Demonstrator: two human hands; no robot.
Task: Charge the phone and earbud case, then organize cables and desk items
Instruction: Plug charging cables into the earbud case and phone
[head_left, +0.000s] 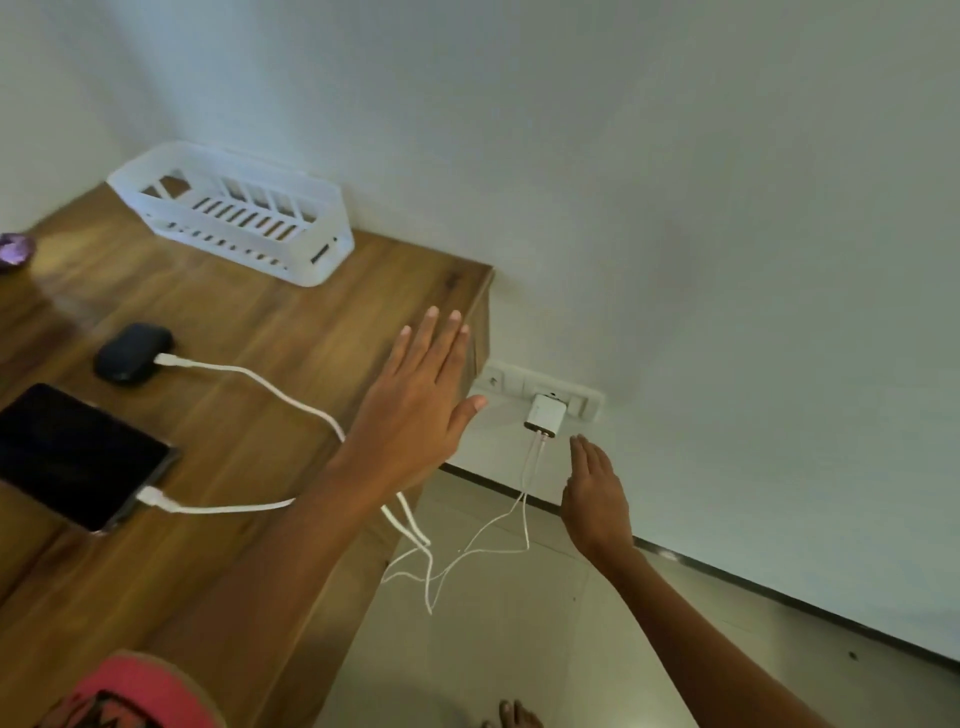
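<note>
Wall (675, 182), plain white, fills the far and right of your view and meets a pale tiled floor (519, 649) along a dark skirting strip (779, 597). Wooden desk (234, 571) takes the left half, its right edge ending just short of the wall socket plate (519, 382).

On the desk, far side: a white slotted basket (322, 260), set against the wall, nothing visible inside. Near left: your phone (72, 452), dark screen up, with a white cable (218, 506) plugged into its near-right corner. Beyond it lies the black earbud case (130, 353), touching the desk, a second white cable (249, 374) plugged into its right end. Both cables run right, drop over the desk edge and hang in loose loops above the floor, then rise to a white charger block (544, 415) seated in the socket plate. A purple object (15, 249) sits at the far left edge, too blurred to identify.

Your left hand (415, 410) hovers flat over the desk's right edge, fingers spread and extended, holding nothing. Your right hand (595, 493) is just below and right of the charger, fingers straight and together, empty, not touching the block.

A pink cap brim (145, 691) shows at the bottom left; toes (511, 714) at the bottom edge.
</note>
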